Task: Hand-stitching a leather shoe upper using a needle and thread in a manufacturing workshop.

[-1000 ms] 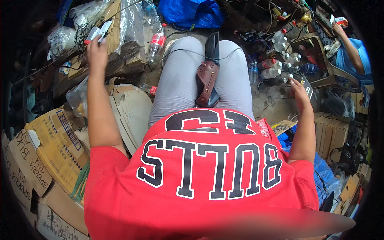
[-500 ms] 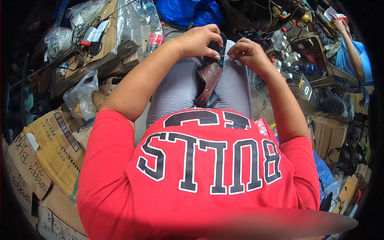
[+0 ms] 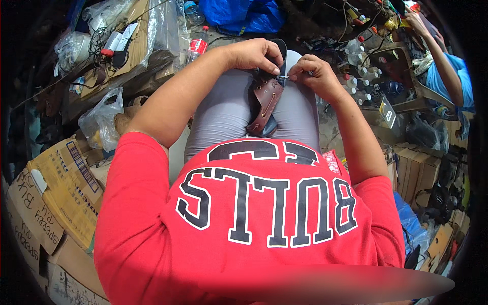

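Observation:
A dark brown leather shoe point(image 3: 267, 97) with light-rimmed eyelets and lacing along its side stands between my thighs, its black sole part pointing away from me. My left hand point(image 3: 258, 55) is closed on the far end of the shoe, thumb and fingers around the dark edge. Right beside it, my right hand point(image 3: 312, 73) pinches a thin bluish strand that runs to the shoe's edge. The fingertips hide where the strand enters, and it is too small to tell exactly what it is.
Cardboard boxes point(image 3: 61, 183) are stacked at my left, near a clear plastic bag point(image 3: 104, 119). A red-labelled bottle point(image 3: 198, 47) stands beyond my left forearm. Several capped bottles point(image 3: 363, 84) sit at the right, and another person's arm point(image 3: 437, 61) shows at the far right.
My right hand has moved slightly down and closer to the shoe's edge. My left hand is a little lower with its fingers more curled. The other person's arm has shifted.

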